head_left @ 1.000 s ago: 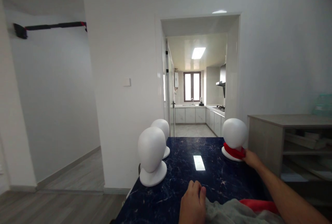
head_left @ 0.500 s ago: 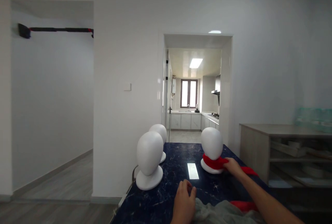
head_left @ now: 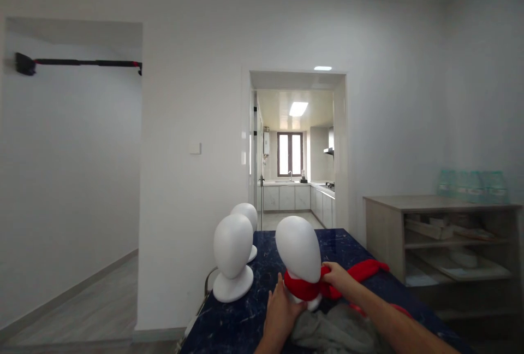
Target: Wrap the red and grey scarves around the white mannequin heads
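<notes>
Grey cloth (head_left: 331,332) bunched at near edge of the dark marble table (head_left: 229,326). Left hand (head_left: 280,310) cupped against the base of the nearest mannequin head (head_left: 299,250), fingers partly open, touching not clamped. Right hand (head_left: 338,276) closed on the red scarf (head_left: 305,288) wrapped around that head's neck; scarf tail trails right over the table. Further back near left edge, two bare mannequin heads (head_left: 233,255), one behind the other. Shelf unit (head_left: 434,234) right, beside table.

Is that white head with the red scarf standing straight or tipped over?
Tilted. The mannequin head leans left, unlike the upright one beside it. The left hand is at its base, the right hand grips the red scarf.
</notes>
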Action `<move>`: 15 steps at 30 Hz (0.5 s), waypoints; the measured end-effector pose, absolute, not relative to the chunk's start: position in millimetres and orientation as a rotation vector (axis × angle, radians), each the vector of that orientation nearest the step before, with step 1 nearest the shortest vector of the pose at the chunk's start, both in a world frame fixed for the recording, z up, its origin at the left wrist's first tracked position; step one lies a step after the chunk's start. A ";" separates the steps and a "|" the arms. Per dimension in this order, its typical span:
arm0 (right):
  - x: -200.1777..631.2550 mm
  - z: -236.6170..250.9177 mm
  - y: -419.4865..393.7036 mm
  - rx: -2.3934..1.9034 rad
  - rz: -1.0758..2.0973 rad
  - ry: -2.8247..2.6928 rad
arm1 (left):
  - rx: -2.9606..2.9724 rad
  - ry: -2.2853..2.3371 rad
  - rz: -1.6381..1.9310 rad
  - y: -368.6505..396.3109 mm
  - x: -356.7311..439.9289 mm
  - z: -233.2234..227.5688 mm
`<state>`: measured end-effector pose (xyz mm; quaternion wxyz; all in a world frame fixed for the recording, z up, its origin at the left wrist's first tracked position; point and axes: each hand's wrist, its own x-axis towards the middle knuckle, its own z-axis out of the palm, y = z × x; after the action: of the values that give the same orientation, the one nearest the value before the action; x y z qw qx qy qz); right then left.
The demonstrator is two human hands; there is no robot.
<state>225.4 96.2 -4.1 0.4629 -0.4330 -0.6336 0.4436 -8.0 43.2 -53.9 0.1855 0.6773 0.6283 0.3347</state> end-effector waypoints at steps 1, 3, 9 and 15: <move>230.6 -3.2 93.4 -1.077 1.090 -1.552 | 1.924 1.778 0.938 44.1 -8.2 -54.5; 244.3 -0.6 85.6 -1.102 1.089 -1.540 | 1.959 1.793 0.896 46.4 -8.7 -55.1; 309.8 17.4 35.5 -1.124 1.181 -1.542 | 1.925 1.811 0.742 54.0 -11.5 -50.2; 400.3 37.6 -28.4 -1.111 1.212 -1.559 | 1.914 1.788 0.693 57.2 -12.0 -42.5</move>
<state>400.3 -28.4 37.6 0.4241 -0.4439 -0.6232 0.4845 -12.0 57.2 -42.5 0.2144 0.6900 0.6445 0.2499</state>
